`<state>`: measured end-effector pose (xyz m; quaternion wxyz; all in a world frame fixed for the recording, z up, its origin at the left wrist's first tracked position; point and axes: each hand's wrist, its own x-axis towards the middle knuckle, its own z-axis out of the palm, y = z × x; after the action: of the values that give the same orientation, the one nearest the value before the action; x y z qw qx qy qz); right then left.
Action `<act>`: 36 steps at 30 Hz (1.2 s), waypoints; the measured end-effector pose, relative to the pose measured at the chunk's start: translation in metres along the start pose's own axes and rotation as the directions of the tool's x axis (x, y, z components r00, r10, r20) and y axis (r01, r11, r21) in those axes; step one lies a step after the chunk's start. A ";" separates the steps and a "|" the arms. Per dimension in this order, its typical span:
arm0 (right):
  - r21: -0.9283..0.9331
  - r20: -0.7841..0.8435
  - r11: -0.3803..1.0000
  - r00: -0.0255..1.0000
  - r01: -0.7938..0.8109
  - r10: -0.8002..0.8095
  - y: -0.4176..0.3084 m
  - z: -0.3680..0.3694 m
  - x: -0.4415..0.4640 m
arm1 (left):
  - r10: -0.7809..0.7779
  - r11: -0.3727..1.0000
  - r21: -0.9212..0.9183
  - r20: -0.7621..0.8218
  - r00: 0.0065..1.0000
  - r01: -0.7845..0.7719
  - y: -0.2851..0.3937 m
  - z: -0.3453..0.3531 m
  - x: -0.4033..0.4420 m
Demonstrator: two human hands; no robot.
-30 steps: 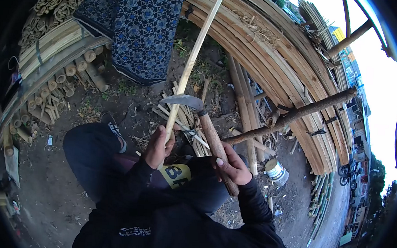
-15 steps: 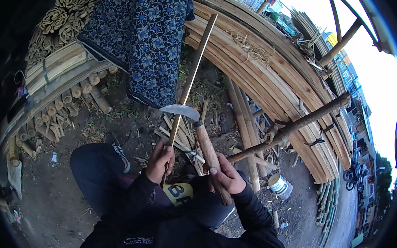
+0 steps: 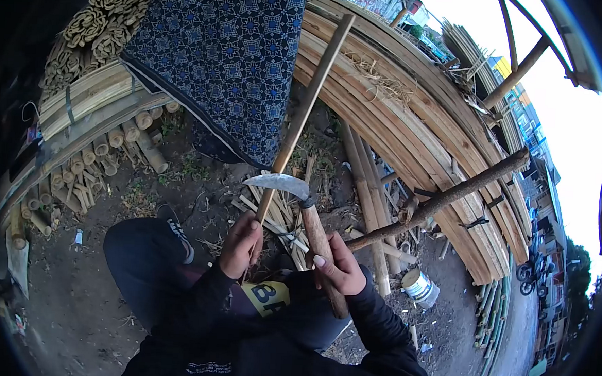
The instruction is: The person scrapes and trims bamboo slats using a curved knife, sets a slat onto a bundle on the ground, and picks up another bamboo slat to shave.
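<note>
My left hand (image 3: 242, 245) is closed around the lower part of a long bamboo strip (image 3: 303, 113), which slants up and to the right, away from me. In my right hand (image 3: 341, 266) is the thick wooden handle of a sickle (image 3: 318, 230), with the thumb lying along it. Its curved metal blade (image 3: 279, 182) points left and crosses the strip just above my left hand; the blade seems to touch it. Below the blade, several split bamboo pieces (image 3: 287, 218) lie on the ground. A patterned blue cloth (image 3: 219, 61) hangs beyond the strip.
Long timber planks (image 3: 413, 126) are stacked at the right, with a round wooden pole (image 3: 443, 199) slanting in front. A white bucket (image 3: 420, 288) stands on the ground. Bamboo poles (image 3: 116, 137) and bundled strips (image 3: 109, 14) are piled at the left.
The strip's upper end has swung to the right and shows a broader face. The sickle blade has shifted slightly down and right. The cloth now spreads wider to the right.
</note>
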<state>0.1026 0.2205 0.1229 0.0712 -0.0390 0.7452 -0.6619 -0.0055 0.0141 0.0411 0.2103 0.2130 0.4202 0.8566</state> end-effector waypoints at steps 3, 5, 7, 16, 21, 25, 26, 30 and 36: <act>0.083 0.046 0.995 0.998 -0.052 0.048 -0.006 0.003 0.004 | -0.024 1.000 0.007 -0.012 1.000 0.024 -0.002 0.001 -0.001; 0.039 -0.051 0.999 0.998 0.035 -0.033 -0.011 0.006 0.010 | -0.051 0.995 -0.090 -0.022 0.998 0.048 -0.006 0.000 -0.001; 0.054 -0.046 0.998 0.998 0.038 -0.036 -0.006 0.003 0.010 | -0.035 0.996 -0.086 -0.001 0.999 0.034 -0.003 0.001 0.001; -0.154 -0.115 0.970 0.972 0.186 -0.205 -0.002 -0.002 0.017 | -0.167 0.985 -0.038 0.089 0.982 0.171 0.011 0.001 0.017; 0.130 -0.097 0.990 0.995 0.051 -0.039 -0.016 -0.004 0.012 | -0.196 0.973 -0.125 -0.002 0.981 0.194 0.018 0.008 0.019; 0.055 -0.112 0.991 0.987 0.123 -0.116 -0.016 -0.005 0.015 | -0.128 0.991 0.041 -0.037 0.991 0.129 0.017 0.012 0.021; 0.004 -0.101 0.991 0.986 0.133 -0.131 -0.015 -0.006 0.016 | -0.118 0.985 0.122 -0.063 0.991 0.125 0.018 0.014 0.020; -0.050 -0.129 0.992 0.984 0.117 -0.123 -0.020 -0.004 0.018 | -0.091 0.989 0.110 -0.040 0.995 0.095 0.006 0.010 0.021; -0.162 -0.040 0.986 0.998 0.049 -0.056 -0.032 0.002 0.017 | -0.106 0.992 0.060 -0.108 0.988 0.113 0.000 0.007 0.024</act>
<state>0.0849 0.2126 0.1531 0.0336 -0.0495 0.7962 -0.6021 -0.0213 0.0313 0.0491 0.2273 0.1512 0.4697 0.8395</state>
